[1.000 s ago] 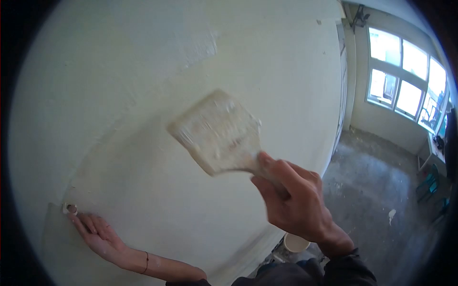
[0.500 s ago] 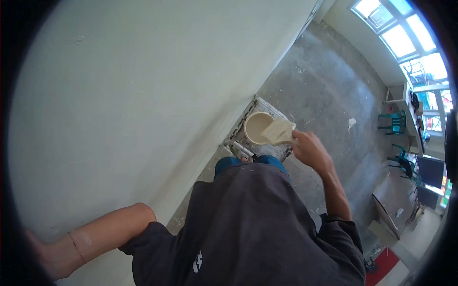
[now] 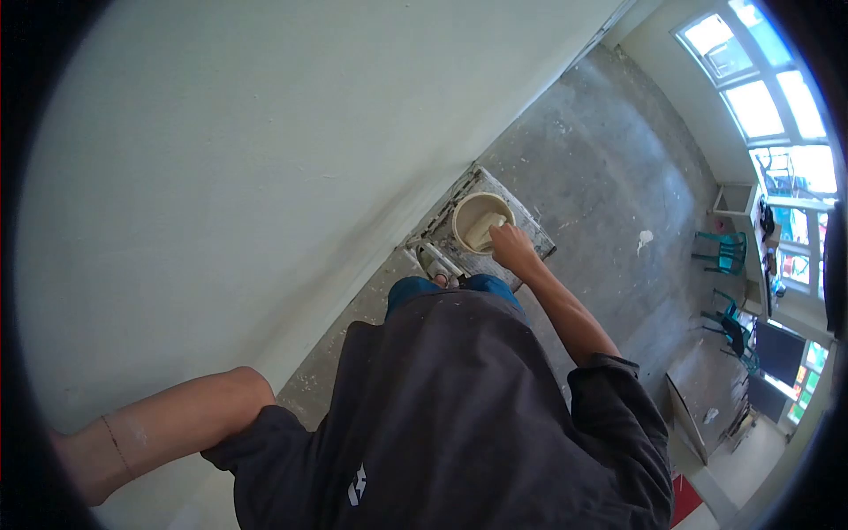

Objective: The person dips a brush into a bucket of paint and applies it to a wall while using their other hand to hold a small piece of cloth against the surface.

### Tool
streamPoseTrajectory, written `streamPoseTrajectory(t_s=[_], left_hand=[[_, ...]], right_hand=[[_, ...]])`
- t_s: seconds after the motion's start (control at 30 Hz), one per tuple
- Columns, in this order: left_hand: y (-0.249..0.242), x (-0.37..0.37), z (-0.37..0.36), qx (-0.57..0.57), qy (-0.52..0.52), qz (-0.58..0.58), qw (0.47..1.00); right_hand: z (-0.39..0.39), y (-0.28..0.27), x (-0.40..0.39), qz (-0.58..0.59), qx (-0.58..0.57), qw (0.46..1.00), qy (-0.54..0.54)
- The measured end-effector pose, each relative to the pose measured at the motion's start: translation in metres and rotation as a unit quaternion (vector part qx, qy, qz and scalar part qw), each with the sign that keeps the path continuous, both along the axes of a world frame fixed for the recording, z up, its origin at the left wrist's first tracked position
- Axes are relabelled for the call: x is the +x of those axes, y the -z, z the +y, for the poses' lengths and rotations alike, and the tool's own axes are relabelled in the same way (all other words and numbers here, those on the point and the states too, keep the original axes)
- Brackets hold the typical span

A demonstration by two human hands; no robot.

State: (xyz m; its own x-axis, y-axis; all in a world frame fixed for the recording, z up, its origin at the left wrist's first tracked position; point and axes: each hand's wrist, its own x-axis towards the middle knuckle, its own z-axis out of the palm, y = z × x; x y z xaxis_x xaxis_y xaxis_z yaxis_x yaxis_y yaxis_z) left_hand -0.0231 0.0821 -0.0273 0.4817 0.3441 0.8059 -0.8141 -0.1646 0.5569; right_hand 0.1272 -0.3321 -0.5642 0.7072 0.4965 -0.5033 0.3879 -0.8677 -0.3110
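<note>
My right hand [image 3: 511, 248] is closed round the handle of a wide, cream paintbrush [image 3: 483, 230]. The brush head is down inside a cream bucket [image 3: 457, 223], and the bucket's contents are partly hidden behind it. Under the bucket is a paint-spattered platform [image 3: 527, 212] close to the wall. Far to the left, my left arm reaches toward the pale wall [image 3: 265, 150]. My left hand [image 3: 71, 464] fades into the dark edge of the view, so its fingers are hidden.
Below my shirt, a foot [image 3: 441, 279] shows beside the platform. Grey concrete floor [image 3: 601, 177] spreads to the right, with a white patch [image 3: 645, 238] on it. Green plastic chairs [image 3: 723, 253], a table and bright windows [image 3: 755, 108] line the far right.
My right hand has moved left and slightly up, lowering the brush from over the bucket's rim into it. The view has shifted slightly; my left arm stays stretched out to the left.
</note>
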Motion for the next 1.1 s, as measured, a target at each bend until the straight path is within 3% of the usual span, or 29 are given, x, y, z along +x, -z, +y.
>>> streamPoseTrajectory(t_s=[0.2, 0.33, 0.4, 0.5, 0.6, 0.77, 0.87, 0.93, 1.03, 1.1], left_hand=[[0.003, 0.005, -0.009, 0.012, -0.083, -0.034, 0.996], [0.004, 0.007, -0.012, -0.01, -0.026, -0.032, 0.999], [0.008, 0.012, -0.022, 0.024, -0.109, -0.029, 0.993], [0.003, 0.006, -0.008, -0.007, -0.136, -0.066, 0.988], [0.001, 0.002, -0.003, 0.037, -0.055, -0.032, 0.997], [-0.002, -0.002, -0.012, -0.002, -0.101, -0.058, 0.993], [0.0, 0.001, -0.016, -0.003, -0.103, -0.062, 0.993], [0.003, 0.004, -0.019, 0.001, -0.115, -0.066, 0.991], [0.002, 0.004, -0.018, 0.023, -0.139, -0.08, 0.987], [0.0, 0.0, -0.016, -0.01, -0.023, -0.041, 0.999]], right_hand=[[0.006, 0.024, 0.004, -0.018, -0.017, 1.0, -0.002], [0.001, 0.027, 0.001, -0.004, -0.007, 1.0, 0.02], [-0.002, 0.022, -0.002, -0.014, 0.005, 1.0, 0.025], [0.0, 0.02, 0.001, -0.012, 0.01, 0.999, 0.028], [0.001, 0.026, 0.004, 0.003, 0.001, 0.999, 0.033], [-0.02, 0.017, -0.014, -0.016, 0.036, 0.996, 0.078], [-0.037, -0.01, -0.028, -0.011, 0.094, 0.987, 0.132], [-0.043, -0.034, -0.037, 0.001, 0.208, 0.958, 0.2], [-0.044, -0.082, -0.047, 0.107, 0.161, 0.941, 0.276], [-0.063, -0.064, -0.06, 0.104, 0.19, 0.937, 0.275]])
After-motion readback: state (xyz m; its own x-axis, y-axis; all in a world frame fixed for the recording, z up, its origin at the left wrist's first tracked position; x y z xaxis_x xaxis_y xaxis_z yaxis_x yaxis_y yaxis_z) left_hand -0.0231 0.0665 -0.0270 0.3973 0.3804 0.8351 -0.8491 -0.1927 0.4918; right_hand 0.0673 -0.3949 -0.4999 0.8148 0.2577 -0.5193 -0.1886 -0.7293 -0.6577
